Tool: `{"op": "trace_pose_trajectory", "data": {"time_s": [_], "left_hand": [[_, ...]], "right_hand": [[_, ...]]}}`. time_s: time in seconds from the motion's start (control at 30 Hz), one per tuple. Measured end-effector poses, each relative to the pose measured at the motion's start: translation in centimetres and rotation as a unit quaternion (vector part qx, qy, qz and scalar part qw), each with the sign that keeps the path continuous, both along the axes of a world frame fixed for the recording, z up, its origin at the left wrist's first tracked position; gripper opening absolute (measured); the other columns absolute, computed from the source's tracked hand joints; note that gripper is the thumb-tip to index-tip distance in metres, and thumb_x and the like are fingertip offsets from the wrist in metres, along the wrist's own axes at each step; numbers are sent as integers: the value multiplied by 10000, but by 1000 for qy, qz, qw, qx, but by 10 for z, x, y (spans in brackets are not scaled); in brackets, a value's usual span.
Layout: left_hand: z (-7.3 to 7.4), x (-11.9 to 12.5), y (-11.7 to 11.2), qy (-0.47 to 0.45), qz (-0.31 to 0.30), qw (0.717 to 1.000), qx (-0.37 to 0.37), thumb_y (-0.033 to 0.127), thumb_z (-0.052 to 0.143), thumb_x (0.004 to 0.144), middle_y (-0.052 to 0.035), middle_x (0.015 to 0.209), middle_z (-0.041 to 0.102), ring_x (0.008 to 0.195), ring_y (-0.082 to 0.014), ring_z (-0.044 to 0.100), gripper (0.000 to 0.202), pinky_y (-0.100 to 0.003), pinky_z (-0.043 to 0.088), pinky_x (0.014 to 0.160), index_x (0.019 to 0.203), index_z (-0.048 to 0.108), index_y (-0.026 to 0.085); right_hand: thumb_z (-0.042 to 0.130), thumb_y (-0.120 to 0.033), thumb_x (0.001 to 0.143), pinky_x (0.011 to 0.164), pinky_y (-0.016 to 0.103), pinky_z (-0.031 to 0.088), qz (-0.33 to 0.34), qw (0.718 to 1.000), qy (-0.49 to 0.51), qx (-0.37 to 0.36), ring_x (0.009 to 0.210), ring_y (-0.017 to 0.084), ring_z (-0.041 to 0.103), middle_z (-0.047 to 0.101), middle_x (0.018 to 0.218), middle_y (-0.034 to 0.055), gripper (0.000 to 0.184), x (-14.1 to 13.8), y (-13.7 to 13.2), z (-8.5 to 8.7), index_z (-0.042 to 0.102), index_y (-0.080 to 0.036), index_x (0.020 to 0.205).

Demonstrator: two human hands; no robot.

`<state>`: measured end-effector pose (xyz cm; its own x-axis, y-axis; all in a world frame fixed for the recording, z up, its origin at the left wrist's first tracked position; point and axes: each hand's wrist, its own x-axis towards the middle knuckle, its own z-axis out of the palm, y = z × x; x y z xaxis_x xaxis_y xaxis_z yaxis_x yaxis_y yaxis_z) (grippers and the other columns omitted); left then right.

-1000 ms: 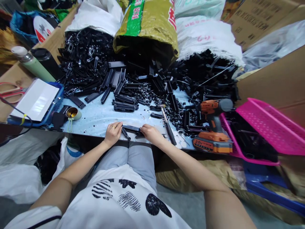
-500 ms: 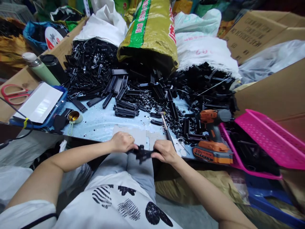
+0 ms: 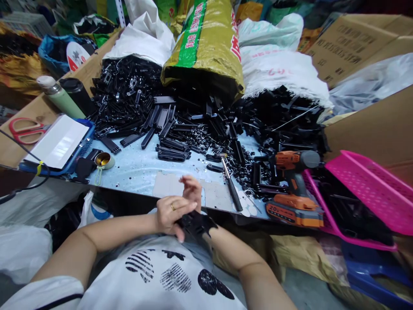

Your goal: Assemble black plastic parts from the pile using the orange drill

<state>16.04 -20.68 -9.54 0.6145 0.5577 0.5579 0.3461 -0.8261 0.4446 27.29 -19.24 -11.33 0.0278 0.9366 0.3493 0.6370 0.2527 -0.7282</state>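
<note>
Since the black plastic part (image 3: 195,224) is gripped by the left hand (image 3: 169,213) alone, at 6 o'clock below the table (image 3: 138,165) edge, and the right hand (image 3: 192,189) is raised open and empty, a slip into the lap is judged possible.

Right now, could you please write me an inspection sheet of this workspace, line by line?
Surface: light blue table top, speckled with small black bits; cardboard patch near the front edge.
Work things: black plastic part above the lap; heaps of black parts across the back.
Clutter: hammer, orange drill, brass cup, red scissors, green bottle, pink basket.
Hands: left hand grips the black plastic part; right hand raised behind it, fingers blurred, grip unclear.
Cables: black cable at the left edge, with yellow tie.
Surroundings: yellow sack, white sacks, cardboard box.
</note>
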Motion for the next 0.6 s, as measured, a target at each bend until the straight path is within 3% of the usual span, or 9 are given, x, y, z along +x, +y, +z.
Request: {"op": "trace_pose_trajectory", "data": {"time_s": [0.1, 0.2, 0.23, 0.3, 0.4, 0.47, 0.53, 0.6], "left_hand": [[-23, -4, 44, 65, 58, 993, 82, 771, 389, 757, -114, 934, 652, 870, -240, 623, 713, -360, 504, 740, 1187, 617, 251], [-38, 0, 98, 182, 115, 973, 81, 614, 506, 815, -146, 957, 644, 950, -278, 597, 563, -380, 481, 781, 1182, 618, 202], [-40, 3, 115, 204, 133, 967, 80, 569, 534, 822, -161, 1002, 634, 1012, -303, 571, 533, -409, 462, 826, 1178, 616, 181], [-37, 5, 144, 213, 175, 958, 78, 537, 562, 818, -181, 1095, 600, 1109, -340, 508, 559, -467, 399, 922, 1223, 572, 151], [-22, -9, 179, 173, 283, 942, 43, 477, 500, 875, -181, 1157, 565, 1144, -333, 463, 534, -467, 356, 962, 1275, 493, 123], [-12, -33, 199, 151, 393, 907, -5, 349, 430, 913, -187, 1159, 555, 1128, -326, 462, 410, -444, 378, 928, 1233, 501, 103], [-7, -62, 218, 154, 494, 854, -59, 230, 388, 895, -206, 1149, 546, 1115, -337, 459, 344, -448, 391, 898, 1174, 524, 84], [-7, -88, 236, 167, 548, 814, -93, 173, 377, 861, -223, 1161, 530, 1129, -348, 440, 334, -463, 387, 899, 1135, 536, 71]], "right_hand": [[394, -425, 889, 965, 430, 363, 22, 996, -76, 32, 1193, 260, 416, 478, 1238, 144, 345, 47, 79, 2, 507, -194, 1118], [405, -383, 905, 981, 445, 311, -109, 977, -184, 7, 1209, 273, 363, 453, 1266, 193, 366, 109, 159, 10, 497, -123, 1146], [409, -374, 906, 966, 465, 304, -175, 961, -214, -19, 1201, 289, 348, 426, 1281, 218, 384, 127, 180, 11, 496, -92, 1151], [438, -354, 896, 946, 484, 294, -231, 931, -275, -69, 1178, 305, 332, 408, 1261, 265, 393, 153, 212, 10, 523, -26, 1096], [510, -278, 857, 914, 479, 318, -233, 915, -318, -85, 1125, 300, 366, 444, 1211, 248, 312, 175, 228, 6, 556, -28, 1038], [533, -252, 839, 866, 453, 366, -216, 927, -300, -69, 1045, 278, 433, 496, 1140, 199, 266, 182, 222, 14, 565, -77, 1037], [535, -278, 841, 822, 422, 404, -170, 947, -270, -28, 961, 252, 481, 532, 1051, 150, 262, 184, 203, 38, 564, -122, 1049], [540, -314, 840, 813, 409, 421, -93, 960, -262, 37, 932, 244, 500, 541, 1000, 116, 296, 178, 172, 76, 547, -159, 1091]]}}
